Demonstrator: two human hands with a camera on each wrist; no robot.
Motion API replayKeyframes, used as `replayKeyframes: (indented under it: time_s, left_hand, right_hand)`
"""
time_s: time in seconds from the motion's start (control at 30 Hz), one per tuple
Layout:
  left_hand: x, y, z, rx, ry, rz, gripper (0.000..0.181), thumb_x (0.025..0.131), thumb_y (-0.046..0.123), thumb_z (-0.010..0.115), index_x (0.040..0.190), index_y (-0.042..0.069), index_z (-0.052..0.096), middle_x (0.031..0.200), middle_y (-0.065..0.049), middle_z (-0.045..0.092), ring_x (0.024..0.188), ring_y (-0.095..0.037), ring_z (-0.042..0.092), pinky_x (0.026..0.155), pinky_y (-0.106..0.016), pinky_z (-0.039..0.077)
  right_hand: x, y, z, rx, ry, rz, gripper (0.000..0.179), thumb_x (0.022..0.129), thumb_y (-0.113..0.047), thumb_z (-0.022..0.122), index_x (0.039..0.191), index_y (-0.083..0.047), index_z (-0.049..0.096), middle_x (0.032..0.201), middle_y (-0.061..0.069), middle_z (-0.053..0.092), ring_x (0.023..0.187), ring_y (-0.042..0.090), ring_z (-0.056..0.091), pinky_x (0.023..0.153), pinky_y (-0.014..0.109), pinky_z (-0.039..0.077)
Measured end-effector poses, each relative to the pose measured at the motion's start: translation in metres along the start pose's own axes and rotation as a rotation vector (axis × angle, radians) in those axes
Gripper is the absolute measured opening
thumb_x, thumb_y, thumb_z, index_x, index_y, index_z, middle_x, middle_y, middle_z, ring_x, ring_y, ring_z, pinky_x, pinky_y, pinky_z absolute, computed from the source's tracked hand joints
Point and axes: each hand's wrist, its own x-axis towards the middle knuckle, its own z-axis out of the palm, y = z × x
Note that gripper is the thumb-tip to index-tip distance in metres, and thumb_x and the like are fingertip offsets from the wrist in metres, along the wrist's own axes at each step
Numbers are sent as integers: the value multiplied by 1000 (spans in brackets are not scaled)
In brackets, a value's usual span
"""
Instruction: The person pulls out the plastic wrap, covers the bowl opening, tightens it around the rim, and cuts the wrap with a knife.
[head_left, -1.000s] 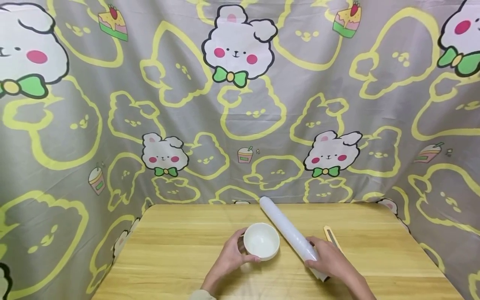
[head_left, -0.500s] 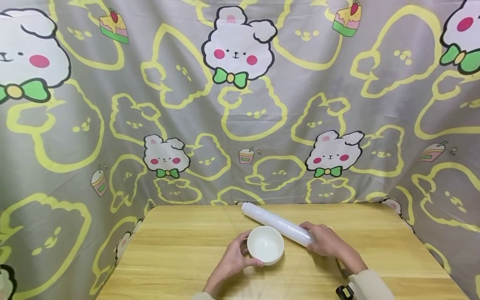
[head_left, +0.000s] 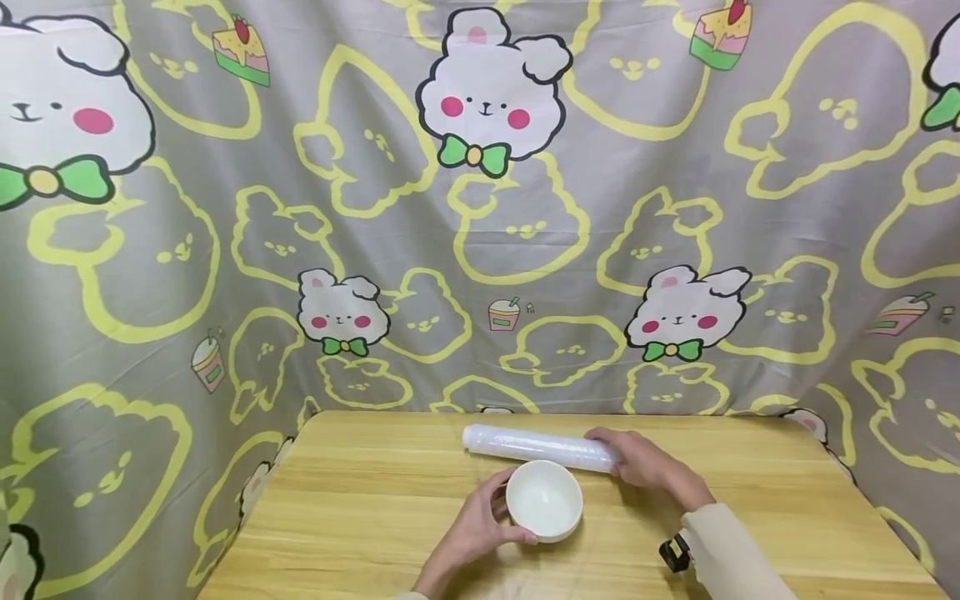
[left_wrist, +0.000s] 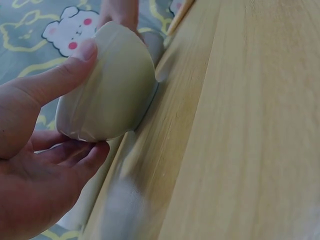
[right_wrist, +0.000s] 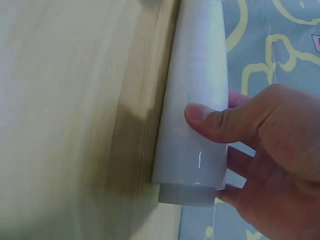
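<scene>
In the head view my left hand holds a small white bowl from its left side, thumb at the near side. The bowl sits upright with its opening facing up. The left wrist view shows the thumb and fingers around the bowl. Just behind the bowl, a roll of cling film lies nearly crosswise on the table. Its right end is in the grip of my right hand. Up close in the right wrist view, the thumb lies along the film roll, with the core sticking out at the end.
Both hands work over a light wooden table. A grey patterned curtain hangs behind it and along both sides. A small black device is at my right wrist by the sleeve.
My right hand has swung the cling film roll from a steep diagonal to nearly crosswise behind the bowl. The left hand and bowl shifted slightly right and nearer. The yellow utility knife is no longer visible.
</scene>
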Motion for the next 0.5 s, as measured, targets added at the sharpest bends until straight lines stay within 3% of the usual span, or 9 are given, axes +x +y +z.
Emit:
replayKeyframes:
  time_s: [0.2, 0.5]
  left_hand:
    - [1, 0, 2, 13, -7, 5, 95, 68, -4, 91, 149, -4, 42, 146, -23, 50, 131, -42, 54, 105, -27, 49]
    - [1, 0, 2, 45, -23, -7, 100, 69, -3, 91, 152, -6, 36, 149, -26, 46, 132, -45, 52, 105, -27, 49]
  right_hand:
    - [12, 5, 3, 30, -6, -23, 60, 76, 19, 65, 133, -3, 60, 115, 15, 68, 97, 26, 63, 90, 52, 55]
    - [16, 10, 7, 15, -3, -18, 59, 80, 18, 64, 137, 2, 59, 130, 27, 57, 113, 42, 56, 100, 64, 48]
